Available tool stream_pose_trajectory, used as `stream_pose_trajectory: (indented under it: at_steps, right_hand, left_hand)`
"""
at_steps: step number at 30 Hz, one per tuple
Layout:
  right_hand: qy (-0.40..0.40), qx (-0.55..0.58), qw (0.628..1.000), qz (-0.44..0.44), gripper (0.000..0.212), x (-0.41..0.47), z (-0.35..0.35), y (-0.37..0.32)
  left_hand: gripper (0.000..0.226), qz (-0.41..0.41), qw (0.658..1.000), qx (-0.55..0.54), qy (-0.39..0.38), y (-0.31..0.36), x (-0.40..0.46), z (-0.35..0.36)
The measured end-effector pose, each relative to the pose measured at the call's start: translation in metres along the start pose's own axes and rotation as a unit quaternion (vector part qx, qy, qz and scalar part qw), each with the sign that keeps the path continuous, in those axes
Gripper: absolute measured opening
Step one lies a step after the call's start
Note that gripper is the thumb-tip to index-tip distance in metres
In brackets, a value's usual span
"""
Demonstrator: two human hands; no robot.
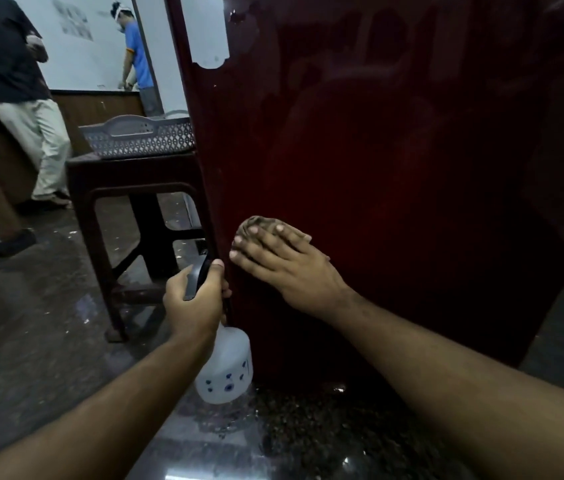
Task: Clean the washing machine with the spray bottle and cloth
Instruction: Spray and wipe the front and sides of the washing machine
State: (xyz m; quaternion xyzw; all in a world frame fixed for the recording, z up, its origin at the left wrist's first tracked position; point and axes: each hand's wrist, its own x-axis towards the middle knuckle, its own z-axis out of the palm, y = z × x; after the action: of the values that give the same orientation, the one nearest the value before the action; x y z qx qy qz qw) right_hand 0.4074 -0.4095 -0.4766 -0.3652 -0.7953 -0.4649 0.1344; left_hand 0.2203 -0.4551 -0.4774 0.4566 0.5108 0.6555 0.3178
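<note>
Pressing cloth (256,224) under right-hand fingers (262,244) | spray bottle (225,368) gripped left

the dark red side of the washing machine (394,168) fills the front and right; on its left a brown stool (128,188) carrying a grey basket (138,136) stands close; bare floor (31,323) lies open further left.
</note>
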Motion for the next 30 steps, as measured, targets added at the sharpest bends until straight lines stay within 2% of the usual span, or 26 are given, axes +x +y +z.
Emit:
stream_pose_trajectory:
  at_steps: [2, 7, 11, 19, 24, 28, 30]
  right_hand:
    - [-0.029, 0.006, 0.998, -0.056, 0.064, -0.027, 0.0, 0.017]
    - [-0.072, -0.007, 0.993, -0.088, 0.062, -0.088, -0.013, 0.064]
    - [-0.062, -0.056, 0.995, -0.058, 0.061, -0.15, -0.029, 0.106]
    - [-0.069, -0.105, 0.992, 0.001, 0.06, -0.255, -0.063, 0.178]
    - [-0.075, -0.099, 0.992, 0.015, 0.056, -0.291, -0.07, 0.198]
    - [-0.075, -0.1, 0.992, 0.033, 0.056, -0.303, -0.062, 0.189]
    - [-0.078, -0.093, 0.992, 0.012, 0.055, -0.297, -0.053, 0.173]
  left_hand:
    - [0.029, 0.004, 1.0, 0.015, -0.022, -0.003, -0.007, 0.011]
    - [0.026, 0.034, 0.992, 0.022, -0.119, -0.008, -0.027, 0.051]
    - [0.025, 0.061, 0.977, 0.01, -0.205, -0.002, -0.05, 0.095]
    - [0.017, 0.014, 0.941, -0.052, -0.333, 0.011, -0.098, 0.16]
    - [0.018, 0.006, 0.931, -0.058, -0.362, 0.002, -0.108, 0.171]
    - [0.017, -0.011, 0.934, -0.04, -0.354, -0.006, -0.103, 0.163]
    - [0.019, -0.01, 0.937, -0.022, -0.349, -0.014, -0.098, 0.155]
